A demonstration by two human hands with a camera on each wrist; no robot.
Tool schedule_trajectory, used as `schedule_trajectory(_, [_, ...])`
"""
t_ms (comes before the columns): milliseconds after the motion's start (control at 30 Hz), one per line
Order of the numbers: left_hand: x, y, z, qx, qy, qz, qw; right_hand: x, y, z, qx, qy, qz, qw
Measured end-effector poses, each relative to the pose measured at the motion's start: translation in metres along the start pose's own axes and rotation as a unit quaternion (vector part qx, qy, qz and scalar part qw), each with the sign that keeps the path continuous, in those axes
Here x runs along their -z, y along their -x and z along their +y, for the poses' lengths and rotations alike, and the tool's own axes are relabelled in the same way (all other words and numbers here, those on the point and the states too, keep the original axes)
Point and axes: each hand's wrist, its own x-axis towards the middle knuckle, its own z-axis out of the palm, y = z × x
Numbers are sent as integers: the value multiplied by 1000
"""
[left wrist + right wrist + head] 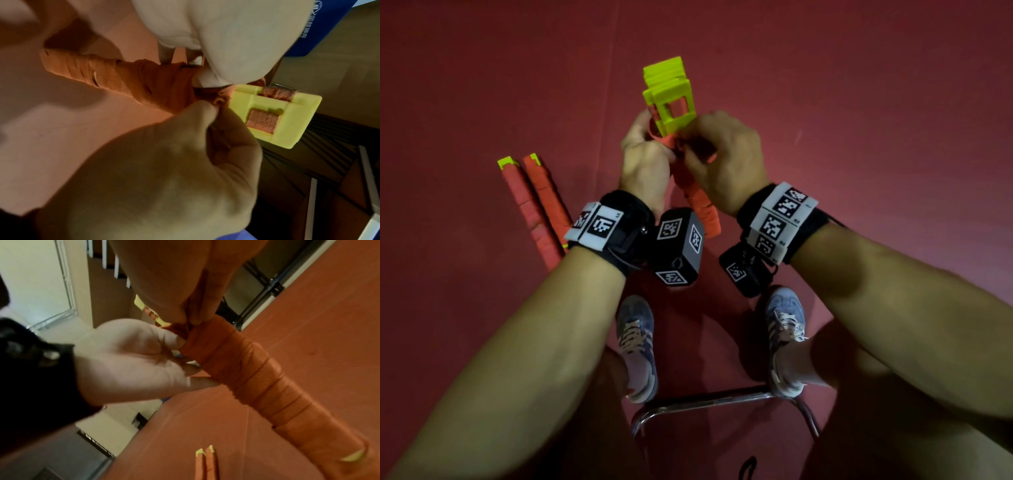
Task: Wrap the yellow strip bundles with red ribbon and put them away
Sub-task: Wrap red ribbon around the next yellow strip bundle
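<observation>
Pinching the red ribbon (221,99) where wrapping ends, left hand (645,161) and right hand (726,154) hold the bundle (697,202) mid-air, centre; any slackened grip could unravel the last turns.

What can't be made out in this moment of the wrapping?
Head view: the loose end of the red ribbon is buried in the grip of the left hand and right hand.
Head view: the near end of the held bundle sits behind the left wrist camera.
Head view: the two wrapped bundles on the floor run under the left wristband.
Right wrist view: motion blur smears the fingertips.
</observation>
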Motion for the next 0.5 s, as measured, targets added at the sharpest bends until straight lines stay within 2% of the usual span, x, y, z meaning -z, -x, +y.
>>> schedule_trajectory(100, [-3, 1, 0, 5, -15, -3, 1000, -2, 3, 9, 38, 26, -31, 998])
schedule_trajectory(267, [1, 0, 3, 14, -46, -7, 999, -7, 9, 13, 71, 71, -46, 994])
schedule_trajectory(400, [3, -2, 8, 31, -39, -2, 999, -8, 14, 9, 53, 175, -59, 981])
schedule_trajectory(500, [7, -1, 7, 28, -52, -29, 998, -11, 14, 11, 47, 185, -52, 980])
